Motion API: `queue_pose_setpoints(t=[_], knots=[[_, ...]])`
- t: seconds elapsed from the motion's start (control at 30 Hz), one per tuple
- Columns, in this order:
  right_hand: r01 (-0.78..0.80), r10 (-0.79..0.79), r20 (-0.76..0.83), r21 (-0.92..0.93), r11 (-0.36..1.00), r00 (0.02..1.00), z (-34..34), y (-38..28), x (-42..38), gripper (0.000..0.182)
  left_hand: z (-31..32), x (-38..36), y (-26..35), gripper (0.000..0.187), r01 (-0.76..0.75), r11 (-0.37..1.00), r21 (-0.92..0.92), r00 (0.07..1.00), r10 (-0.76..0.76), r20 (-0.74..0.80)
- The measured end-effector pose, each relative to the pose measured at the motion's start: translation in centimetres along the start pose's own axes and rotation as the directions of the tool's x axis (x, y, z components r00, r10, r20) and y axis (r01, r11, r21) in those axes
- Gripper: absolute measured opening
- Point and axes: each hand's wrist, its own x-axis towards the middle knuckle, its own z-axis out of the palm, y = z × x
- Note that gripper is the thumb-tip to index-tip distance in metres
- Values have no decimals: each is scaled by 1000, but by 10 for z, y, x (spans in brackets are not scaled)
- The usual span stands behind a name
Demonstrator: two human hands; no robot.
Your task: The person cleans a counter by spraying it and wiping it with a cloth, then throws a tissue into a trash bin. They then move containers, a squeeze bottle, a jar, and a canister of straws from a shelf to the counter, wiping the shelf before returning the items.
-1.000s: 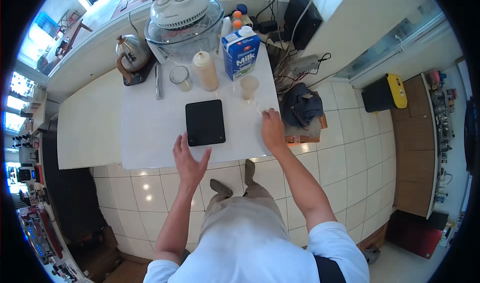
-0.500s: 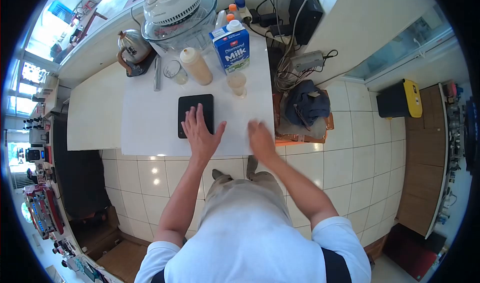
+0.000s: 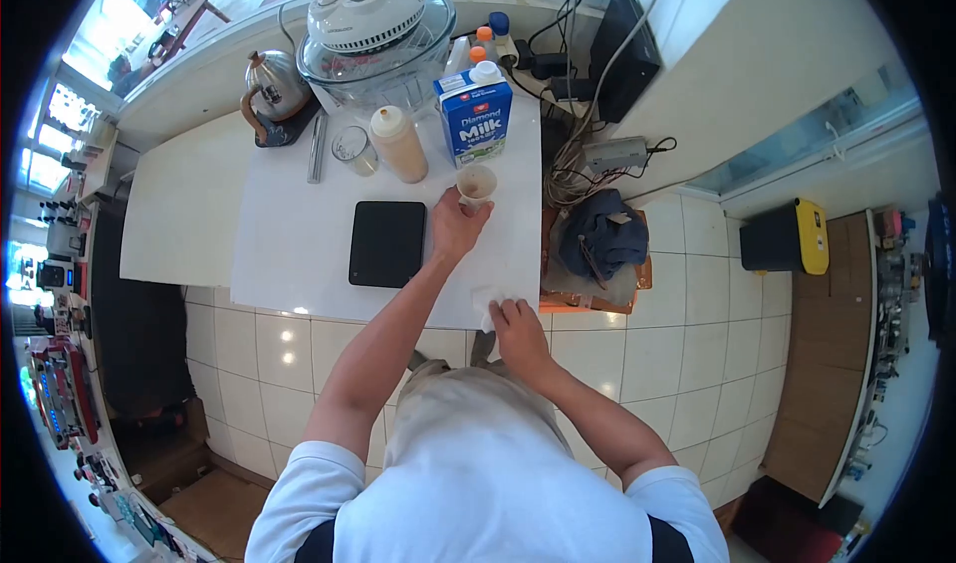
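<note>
My left hand is closed around the lower part of a small glass with pale brown contents or residue. The glass stands in front of a blue and white milk carton. At the near edge of the white table, my right hand has its fingers curled on a thin white tissue or cloth. Left of my left forearm lies a flat black kitchen scale with nothing on it. Behind the scale are a squeeze bottle of beige liquid and a clear glass.
A glass-bowled countertop oven and a steel kettle stand along the back. Orange-capped bottles and cables fill the back right corner. A dark cloth lies on a box right of the table.
My left hand has left the scale and moved right to grip the small glass. My right hand has moved toward the near table edge, where the white tissue or cloth now shows under its fingers.
</note>
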Motion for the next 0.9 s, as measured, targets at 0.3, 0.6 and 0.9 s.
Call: queue_pose_setpoints(t=[0.3,0.6,0.9], knots=[[-98,77,-192,-105,990,979,11,81,129,28,-66,-75,0,29,-120,980,-158,989,103,-109],[46,-44,-34,47,998,998,24,32,119,24,-103,-124,-12,29,39,991,-127,994,-52,-97],[-78,92,-103,134,988,990,-7,25,13,27,-138,-81,-31,34,-39,991,-126,946,-4,-325]])
